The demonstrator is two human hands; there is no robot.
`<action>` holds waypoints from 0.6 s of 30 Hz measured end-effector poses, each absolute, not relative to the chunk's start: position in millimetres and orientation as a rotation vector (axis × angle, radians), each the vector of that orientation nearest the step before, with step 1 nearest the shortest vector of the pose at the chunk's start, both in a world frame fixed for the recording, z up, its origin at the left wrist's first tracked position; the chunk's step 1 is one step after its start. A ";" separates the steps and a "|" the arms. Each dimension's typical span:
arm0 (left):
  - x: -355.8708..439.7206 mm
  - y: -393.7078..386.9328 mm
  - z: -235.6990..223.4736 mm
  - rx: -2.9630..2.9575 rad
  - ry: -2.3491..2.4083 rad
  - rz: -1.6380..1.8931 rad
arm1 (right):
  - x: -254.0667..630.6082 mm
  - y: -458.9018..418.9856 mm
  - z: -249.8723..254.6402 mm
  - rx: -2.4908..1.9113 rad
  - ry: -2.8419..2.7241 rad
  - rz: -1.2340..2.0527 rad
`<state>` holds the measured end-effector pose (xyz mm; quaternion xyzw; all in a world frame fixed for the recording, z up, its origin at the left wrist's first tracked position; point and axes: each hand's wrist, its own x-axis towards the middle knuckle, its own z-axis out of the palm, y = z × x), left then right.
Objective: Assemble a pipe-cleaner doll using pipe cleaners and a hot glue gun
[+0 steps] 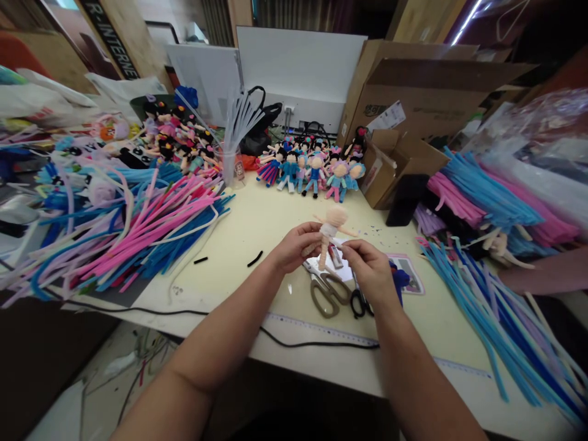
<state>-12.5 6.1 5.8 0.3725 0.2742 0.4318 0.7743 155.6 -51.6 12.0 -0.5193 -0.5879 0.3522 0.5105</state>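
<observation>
A small beige pipe-cleaner doll [337, 215] with a round head, thin arms and white wrapping on its torso is held upright above the table. My left hand [298, 246] is closed, its thumb and fingers pinching the doll's body from the left. My right hand [367, 266] is closed too, close to the doll's right side, with its fingertips on a pale strand of pipe cleaner that is mostly hidden. Below the doll lie scissors with olive handles [327, 297]. Black-handled scissors [357, 304] lie partly under my right hand.
Pink, blue and white pipe cleaners [138, 239] are heaped at left, with blue ones [491, 318] at right. Finished dolls [315, 171] stand at the back near a cardboard box [413, 104]. Two black pieces [255, 258] lie left of my hands. A black cable [316, 345] runs along the front edge.
</observation>
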 end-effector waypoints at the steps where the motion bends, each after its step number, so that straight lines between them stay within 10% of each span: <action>1: -12.2 6.1 5.5 0.804 0.593 0.935 | 155.4 -51.3 11.6 -1.247 -1.393 0.878; 18: -12.4 4.4 13.9 0.804 0.530 0.950 | 151.1 -47.7 4.1 -1.317 -1.306 1.064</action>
